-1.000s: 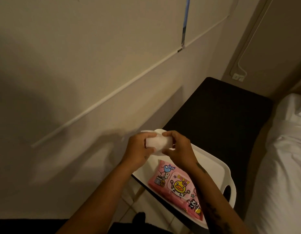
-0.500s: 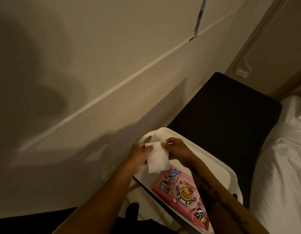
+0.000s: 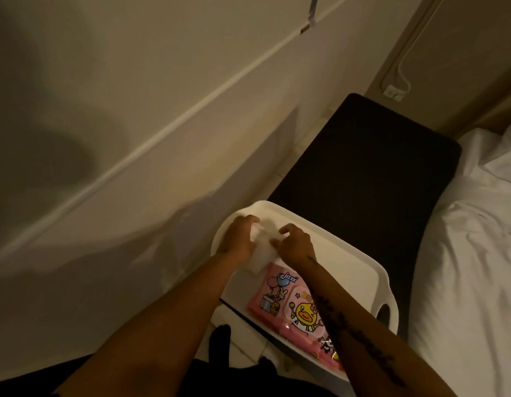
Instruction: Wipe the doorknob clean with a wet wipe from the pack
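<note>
A white wet wipe [image 3: 261, 249] is spread low over the far end of a white tray [image 3: 349, 270]. My left hand [image 3: 238, 239] pinches its left edge and my right hand [image 3: 296, 245] pinches its right edge. The pink wet wipe pack [image 3: 286, 303] with a yellow duck print lies flat on the tray just below the wipe; my right forearm covers part of it. No doorknob is in view.
The tray rests on a black bench [image 3: 372, 167] beside a beige wall [image 3: 134, 110]. A white bed [image 3: 472, 253] lies to the right. A wall socket with a white cable [image 3: 393, 93] is at the far corner.
The wipe went from a bunched wad to an unfolded sheet. Both hands have lowered it toward the tray, above the pack.
</note>
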